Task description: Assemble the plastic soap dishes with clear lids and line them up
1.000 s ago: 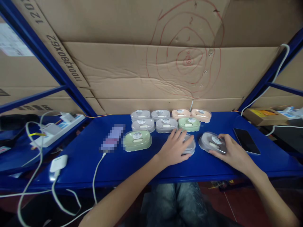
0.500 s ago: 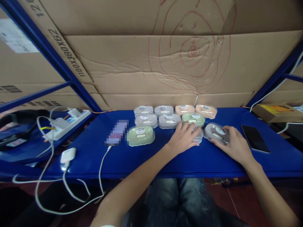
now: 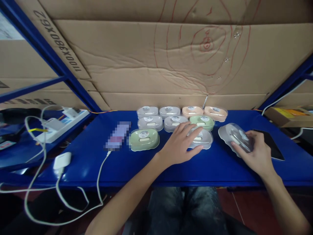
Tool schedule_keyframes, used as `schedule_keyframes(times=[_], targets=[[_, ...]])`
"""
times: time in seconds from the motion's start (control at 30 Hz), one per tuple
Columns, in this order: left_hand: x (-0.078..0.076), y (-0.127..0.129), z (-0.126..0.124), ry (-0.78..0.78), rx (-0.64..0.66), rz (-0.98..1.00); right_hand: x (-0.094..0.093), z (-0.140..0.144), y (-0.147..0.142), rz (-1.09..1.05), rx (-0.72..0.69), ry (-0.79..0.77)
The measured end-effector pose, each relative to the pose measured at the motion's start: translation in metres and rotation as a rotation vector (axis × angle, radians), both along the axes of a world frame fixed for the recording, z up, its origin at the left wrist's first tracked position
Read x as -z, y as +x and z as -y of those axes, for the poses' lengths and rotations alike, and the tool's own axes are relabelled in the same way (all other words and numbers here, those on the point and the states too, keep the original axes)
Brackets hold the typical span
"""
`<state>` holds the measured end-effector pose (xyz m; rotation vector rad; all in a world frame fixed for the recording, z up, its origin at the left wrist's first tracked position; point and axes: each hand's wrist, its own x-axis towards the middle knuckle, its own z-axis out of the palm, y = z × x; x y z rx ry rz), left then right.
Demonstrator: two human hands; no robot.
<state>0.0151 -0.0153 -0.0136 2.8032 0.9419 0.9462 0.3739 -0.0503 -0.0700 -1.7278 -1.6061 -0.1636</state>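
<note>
My right hand (image 3: 259,155) is gripping a grey lid (image 3: 236,136), now lifting and tilting it off the shelf (image 3: 151,163), where it lay flat a second ago. My left hand (image 3: 179,145) is pressing flat and spread on the grey box (image 3: 202,139), now uncovered; contents hidden. Behind, eight lidded boxes are sitting shut: green box (image 3: 144,139) nearest, then two rows (image 3: 182,117). Phone (image 3: 271,147) beside the right hand.

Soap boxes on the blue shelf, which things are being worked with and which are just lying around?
In hand:
- left hand on grey soap box
- right hand tilting grey lidded box
- rows of soap boxes

Lying about:
- black phone
- white charger
- power strip
</note>
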Motion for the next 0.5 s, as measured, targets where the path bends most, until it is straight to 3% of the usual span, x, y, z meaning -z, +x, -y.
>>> schedule_keyframes(times=[0.13, 0.27, 0.5], targets=[[0.011, -0.005, -0.002, 0.043, 0.067, -0.076, -0.013, 0.004, -0.012, -0.123, -0.045, 0.056], [0.028, 0.005, 0.003, 0.171, 0.135, -0.224, -0.028, 0.011, -0.014, -0.286, -0.117, 0.148], [0.029, 0.068, 0.004, 0.344, 0.228, -0.295, -0.041, 0.030, 0.013, -0.340, -0.150, 0.374]])
